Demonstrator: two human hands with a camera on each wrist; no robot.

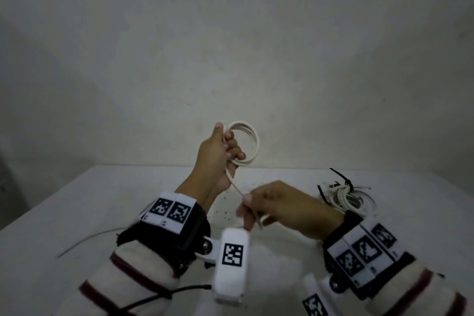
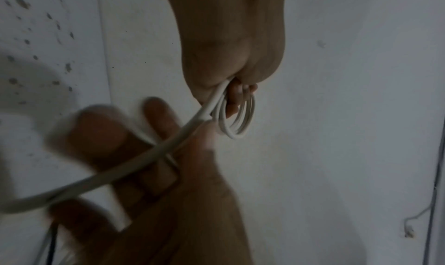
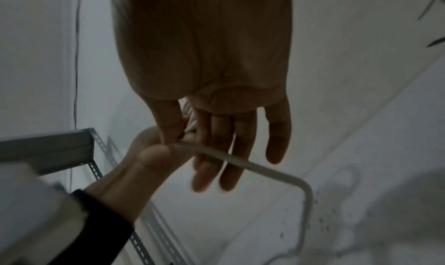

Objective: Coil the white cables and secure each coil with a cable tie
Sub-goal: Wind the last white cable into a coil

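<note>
My left hand [image 1: 225, 146] is raised above the table and grips a white cable coil [image 1: 253, 141] of several loops, which stands upright beyond the fingers. The coil [image 2: 240, 120] also shows in the left wrist view, hanging past the curled fingers. The cable's loose tail [image 1: 234, 186] runs down from that hand to my right hand [image 1: 246, 209], which pinches it between thumb and forefinger near its end. In the right wrist view the other fingers [image 3: 277, 136] of the right hand [image 3: 179, 136] stay straight, and the tail [image 3: 255, 167] bends away below them.
A pile of coiled white cables with black cable ties [image 1: 345, 194] lies on the white table [image 1: 77, 213] at the right. A thin wire [image 1: 84, 238] trails across the table's left side. A grey metal shelf frame [image 3: 48, 145] stands beyond the table.
</note>
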